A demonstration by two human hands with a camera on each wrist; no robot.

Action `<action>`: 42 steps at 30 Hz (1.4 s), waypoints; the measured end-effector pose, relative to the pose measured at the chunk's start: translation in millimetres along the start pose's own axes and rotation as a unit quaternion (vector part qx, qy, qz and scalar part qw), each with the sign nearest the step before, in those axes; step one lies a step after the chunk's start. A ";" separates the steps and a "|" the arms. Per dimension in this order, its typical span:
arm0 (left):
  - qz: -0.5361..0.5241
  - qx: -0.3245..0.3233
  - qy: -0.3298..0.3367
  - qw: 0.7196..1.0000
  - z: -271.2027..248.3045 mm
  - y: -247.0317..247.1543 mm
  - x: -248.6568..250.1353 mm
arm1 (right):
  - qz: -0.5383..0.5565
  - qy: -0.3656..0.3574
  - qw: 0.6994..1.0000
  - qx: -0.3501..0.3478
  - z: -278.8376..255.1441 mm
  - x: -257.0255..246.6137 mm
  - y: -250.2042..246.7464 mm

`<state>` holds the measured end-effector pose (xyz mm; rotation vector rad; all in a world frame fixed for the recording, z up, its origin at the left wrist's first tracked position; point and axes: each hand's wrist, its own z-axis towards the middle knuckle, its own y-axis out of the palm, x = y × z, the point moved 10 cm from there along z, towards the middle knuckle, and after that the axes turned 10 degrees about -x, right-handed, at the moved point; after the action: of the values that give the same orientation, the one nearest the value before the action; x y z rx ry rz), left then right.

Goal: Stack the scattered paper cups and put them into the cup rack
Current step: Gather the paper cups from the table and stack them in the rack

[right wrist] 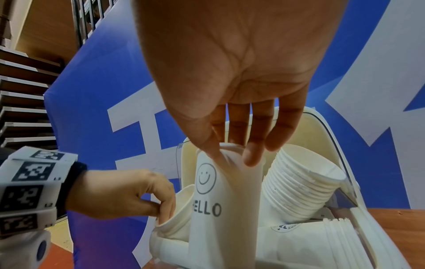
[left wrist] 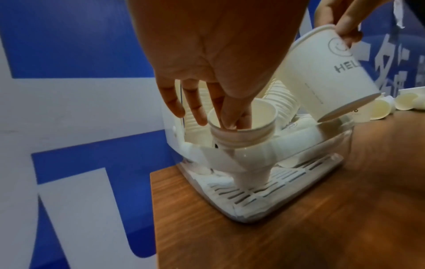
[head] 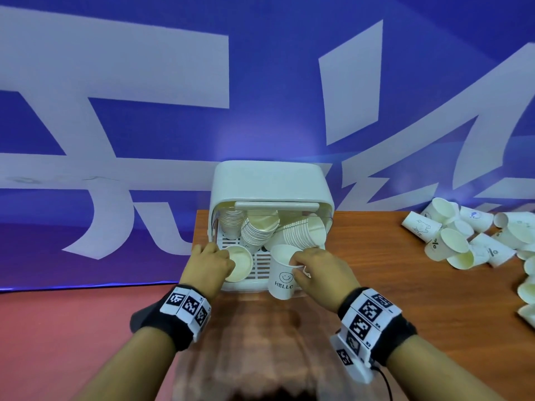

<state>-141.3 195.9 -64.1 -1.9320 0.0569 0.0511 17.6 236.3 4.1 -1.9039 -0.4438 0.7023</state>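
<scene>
The white cup rack stands open at the table's back edge, with three leaning stacks of paper cups inside. My left hand pinches the rim of a short cup stack that stands on the rack's slotted floor. In the left wrist view, my fingertips reach into this stack. My right hand pinches the rim of a tall white cup printed "HELLO", held tilted over the rack's front right. In the right wrist view my thumb and fingers clamp that HELLO cup.
Several loose paper cups lie scattered at the right of the brown wooden table. A blue and white banner hangs behind the rack. The table's left edge runs just left of the rack, above red floor.
</scene>
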 end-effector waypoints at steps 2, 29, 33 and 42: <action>-0.006 -0.029 -0.013 0.999 1.1 9.1 -3.1 | -0.002 -0.003 1.000 0.002 0.4 -1.1 0.0; -0.337 0.157 -0.064 0.926 -38.9 -24.8 -48.8 | -0.153 -0.137 0.978 -0.044 50.7 -83.6 21.2; -0.341 0.143 -0.069 0.927 -34.5 -23.5 -49.0 | -0.142 -0.098 0.980 -0.095 66.2 -64.5 43.5; -0.344 0.122 -0.068 0.929 -24.6 -16.9 -47.2 | 0.014 -0.091 0.992 -0.086 83.1 -58.1 52.0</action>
<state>-187.1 179.5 -36.6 -1.6017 -0.6770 -0.2782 -80.7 238.2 -53.5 -2.0185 -0.6108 0.8859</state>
